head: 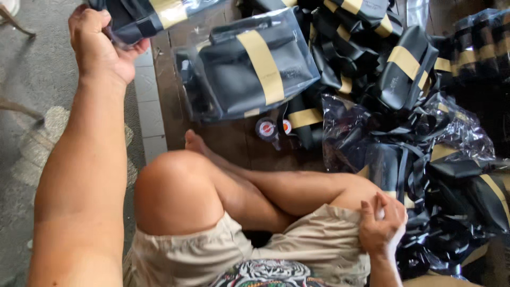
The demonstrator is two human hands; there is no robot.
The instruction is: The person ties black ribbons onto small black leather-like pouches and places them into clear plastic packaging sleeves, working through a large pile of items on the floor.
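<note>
My left hand (101,45) is stretched out to the upper left, closed on the corner of a clear plastic bag holding a black pouch with a gold band (154,16). Another bagged black pouch with a gold band (249,66) lies flat just right of it. My right hand (381,226) rests low on my right thigh, fingers curled at the hem of my beige shorts (313,244); I cannot tell if it holds anything. My bare legs are crossed between the two hands.
A heap of black pouches with gold bands and black ribbons (404,79) fills the right side, some in crinkled clear plastic (462,133). Two small round red-and-white items (267,129) lie near my foot. Grey floor (32,79) spreads to the left.
</note>
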